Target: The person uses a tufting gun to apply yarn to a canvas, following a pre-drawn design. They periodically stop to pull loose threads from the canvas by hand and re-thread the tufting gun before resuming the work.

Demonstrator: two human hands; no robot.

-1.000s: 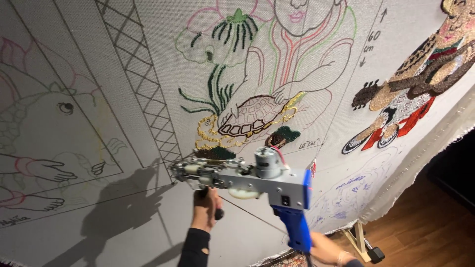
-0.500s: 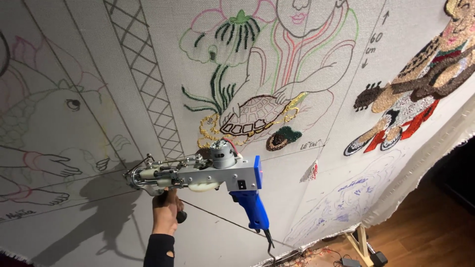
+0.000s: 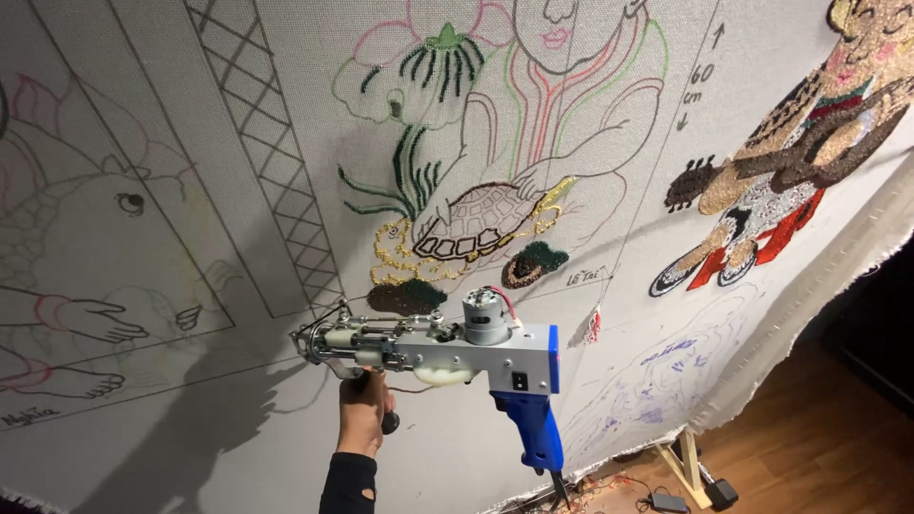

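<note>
My left hand [image 3: 362,411], in a black sleeve, grips the black front handle under a tufting gun [image 3: 433,345]. The gun has a grey metal body, a small motor on top and a blue pistol grip [image 3: 529,430] with no hand on it. Its needle end [image 3: 309,343] points left, close to the large white tufting cloth [image 3: 238,419]. Just above the gun are a dark green tufted patch [image 3: 407,297] and a drawn turtle [image 3: 471,221] outlined in brown and gold yarn. My right hand is out of sight.
The cloth carries line drawings: a lattice strip [image 3: 276,181], an animal [image 3: 86,219] at left, and a tufted figure in brown, red and white [image 3: 781,181] at right. A wooden frame foot [image 3: 687,466], cables and wood floor [image 3: 828,438] lie at the lower right.
The gun swung left along the cloth, then came partway back right. A hand at the blue grip one second ago is no longer in view.
</note>
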